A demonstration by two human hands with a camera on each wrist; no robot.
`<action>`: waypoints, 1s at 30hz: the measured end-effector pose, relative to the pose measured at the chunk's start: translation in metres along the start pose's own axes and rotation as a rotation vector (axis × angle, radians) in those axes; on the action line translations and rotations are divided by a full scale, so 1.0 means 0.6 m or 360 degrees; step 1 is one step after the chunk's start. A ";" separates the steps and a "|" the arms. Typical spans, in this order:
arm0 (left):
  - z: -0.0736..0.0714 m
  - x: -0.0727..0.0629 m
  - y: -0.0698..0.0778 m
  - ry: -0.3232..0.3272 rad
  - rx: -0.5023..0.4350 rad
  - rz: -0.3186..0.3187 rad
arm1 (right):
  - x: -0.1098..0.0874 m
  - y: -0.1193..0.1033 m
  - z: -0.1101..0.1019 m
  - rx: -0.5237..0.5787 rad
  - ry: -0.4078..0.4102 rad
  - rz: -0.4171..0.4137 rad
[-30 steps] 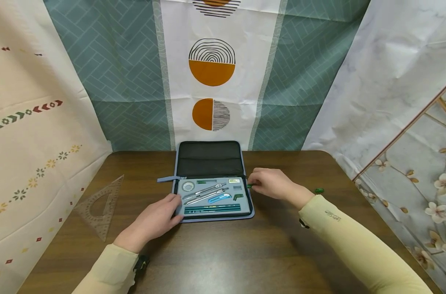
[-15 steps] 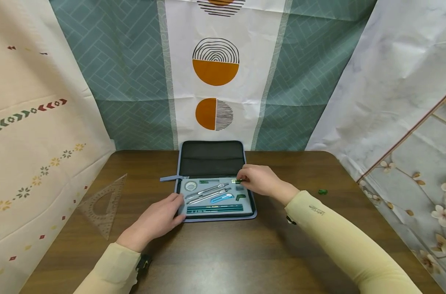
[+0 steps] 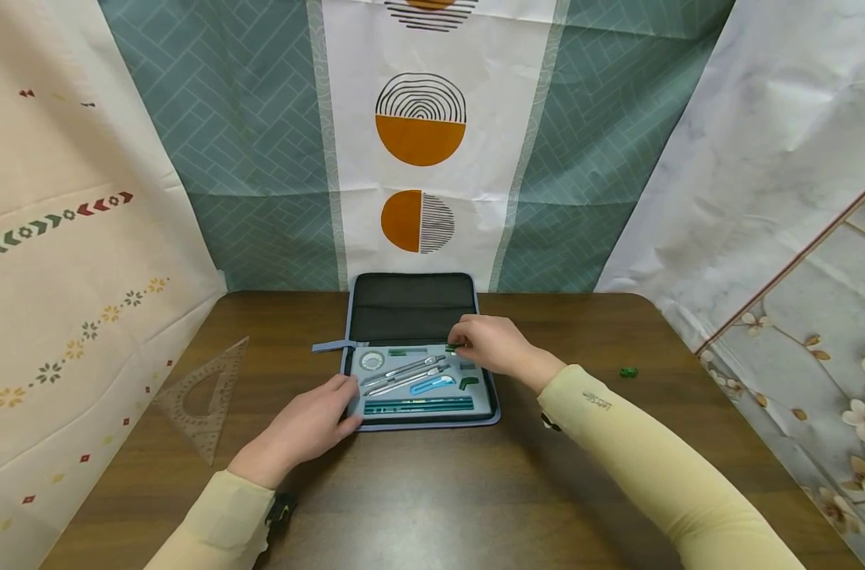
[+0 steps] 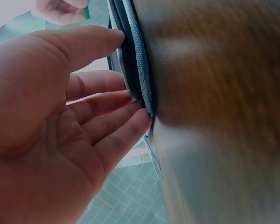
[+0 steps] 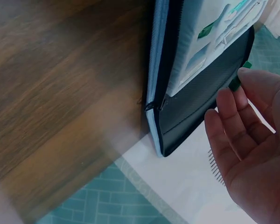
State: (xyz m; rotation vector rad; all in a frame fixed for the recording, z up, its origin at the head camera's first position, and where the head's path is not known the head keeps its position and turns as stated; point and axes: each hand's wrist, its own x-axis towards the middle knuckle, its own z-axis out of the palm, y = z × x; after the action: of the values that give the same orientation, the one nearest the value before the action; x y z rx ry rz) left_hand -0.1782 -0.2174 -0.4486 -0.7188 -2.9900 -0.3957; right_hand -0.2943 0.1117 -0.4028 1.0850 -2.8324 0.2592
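In the head view, a blue zip case lies unfolded on the table, its black lid raised at the back. Its grey tray holds two dark green pencils, a light blue cutter, a silver compass, a round white dial and an angled green piece. My left hand rests on the left front corner, thumb and fingertips touching its edge. Above the tray's back right, my right hand pinches a small dark green block between thumb and fingers; its exact kind is unclear.
A clear triangular set square with a protractor cutout lies to the left on the brown table. Right of the case sits a small green object. A patterned cloth hangs behind the table's back edge.
My right hand has moved left from beside the case to over the tray's back right, carrying the small green block. My left hand stays on the case's corner.
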 end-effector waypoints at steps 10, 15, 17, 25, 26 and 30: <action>0.001 0.000 0.000 0.0010 0.0005 -0.0004 | 0.032 -0.017 0.015 -0.0020 -0.0021 -0.0023; 0.001 0.001 0.001 0.0007 0.0009 0.0001 | 0.047 -0.031 0.021 -0.0005 -0.0047 0.0000; 0.002 0.001 0.001 0.0005 0.0010 0.0003 | 0.052 -0.037 0.024 0.0010 -0.0067 0.0008; 0.001 0.001 0.001 0.0013 0.0000 0.0010 | 0.069 -0.045 0.038 -0.0011 -0.0108 0.0020; 0.001 0.001 0.001 0.0014 0.0001 0.0011 | 0.071 -0.045 0.039 -0.0013 -0.0116 0.0026; 0.002 0.001 0.001 0.0006 -0.0001 -0.0001 | 0.078 -0.048 0.042 -0.0009 -0.0138 0.0033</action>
State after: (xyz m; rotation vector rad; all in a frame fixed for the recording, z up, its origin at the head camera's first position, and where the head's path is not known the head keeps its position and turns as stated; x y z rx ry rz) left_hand -0.1782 -0.2165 -0.4494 -0.7164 -2.9867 -0.3972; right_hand -0.3104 0.0552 -0.4166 1.0923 -2.9202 0.2105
